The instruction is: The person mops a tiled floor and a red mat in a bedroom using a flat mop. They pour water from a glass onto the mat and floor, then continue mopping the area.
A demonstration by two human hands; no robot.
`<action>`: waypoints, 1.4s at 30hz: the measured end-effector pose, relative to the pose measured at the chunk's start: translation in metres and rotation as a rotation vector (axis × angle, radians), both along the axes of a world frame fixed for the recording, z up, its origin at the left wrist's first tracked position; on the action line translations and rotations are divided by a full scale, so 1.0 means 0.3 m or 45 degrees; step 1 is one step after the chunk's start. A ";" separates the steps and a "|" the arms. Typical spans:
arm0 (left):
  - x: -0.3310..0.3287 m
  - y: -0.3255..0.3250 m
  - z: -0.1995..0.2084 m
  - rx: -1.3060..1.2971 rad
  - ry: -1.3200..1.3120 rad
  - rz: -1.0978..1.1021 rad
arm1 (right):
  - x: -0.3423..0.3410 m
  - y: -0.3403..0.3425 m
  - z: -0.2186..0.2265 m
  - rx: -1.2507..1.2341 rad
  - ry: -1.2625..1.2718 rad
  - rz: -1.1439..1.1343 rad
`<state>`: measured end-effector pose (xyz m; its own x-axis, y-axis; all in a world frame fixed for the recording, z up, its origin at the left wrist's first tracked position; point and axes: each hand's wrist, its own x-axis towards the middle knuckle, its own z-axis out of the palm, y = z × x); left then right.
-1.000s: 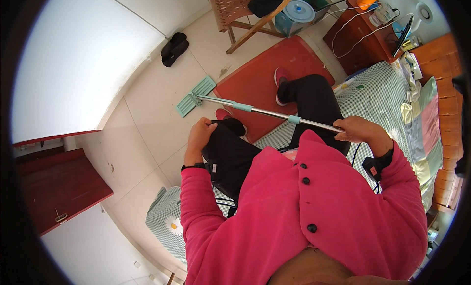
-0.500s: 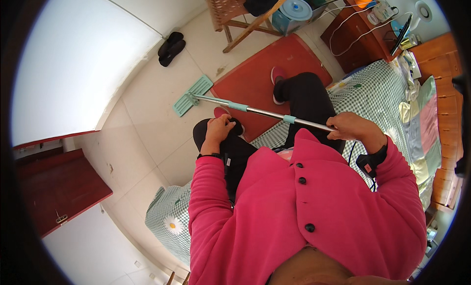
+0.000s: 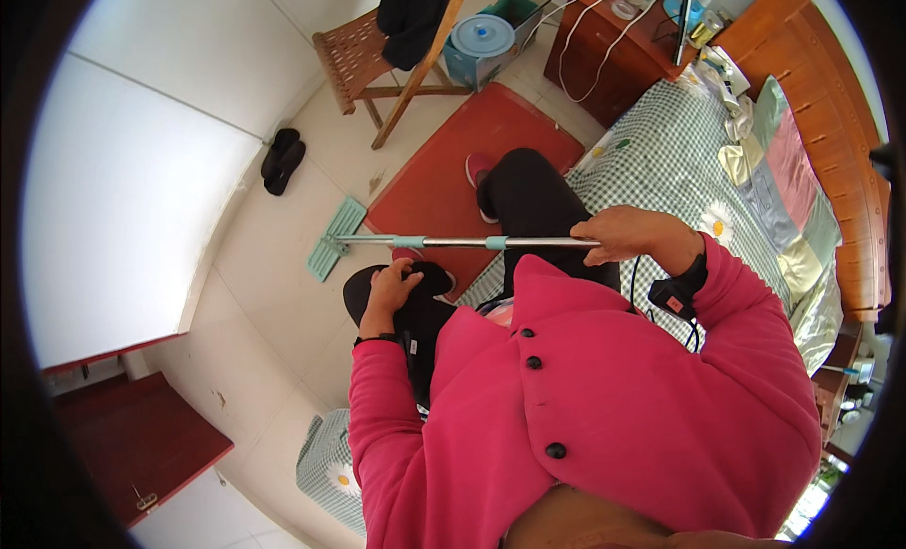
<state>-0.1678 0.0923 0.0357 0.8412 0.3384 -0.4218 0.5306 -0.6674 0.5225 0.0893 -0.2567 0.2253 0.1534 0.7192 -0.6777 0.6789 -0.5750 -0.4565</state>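
My right hand (image 3: 618,234) is closed around the end of the silver handle of a flat mop (image 3: 462,242). Its handle runs level to the left across my legs, with pale green sleeves along it. On the tiled floor beyond my left knee lies the slotted green mop head (image 3: 326,262), with no cloth visible on it. My left hand (image 3: 392,287) rests on that knee in black trousers, fingers loosely apart and holding nothing. A black strapped device (image 3: 672,299) sits on my right wrist.
I sit on a bed with a green checked sheet (image 3: 651,143). Ahead lie a red mat (image 3: 444,162) and black shoes (image 3: 282,162). A wooden chair (image 3: 354,63), a lidded blue bucket (image 3: 482,39) and a brown cabinet (image 3: 604,39) stand farther off. A dark red door (image 3: 142,445) is at left.
My view has turned, so the room sits differently in it and the mop handle now looks level instead of slanted. My right hand keeps its grip; my left stays on the knee.
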 end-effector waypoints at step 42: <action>0.556 -0.142 -0.151 -0.330 -0.098 -0.357 | 1.738 0.040 -0.607 1.221 -1.090 -2.256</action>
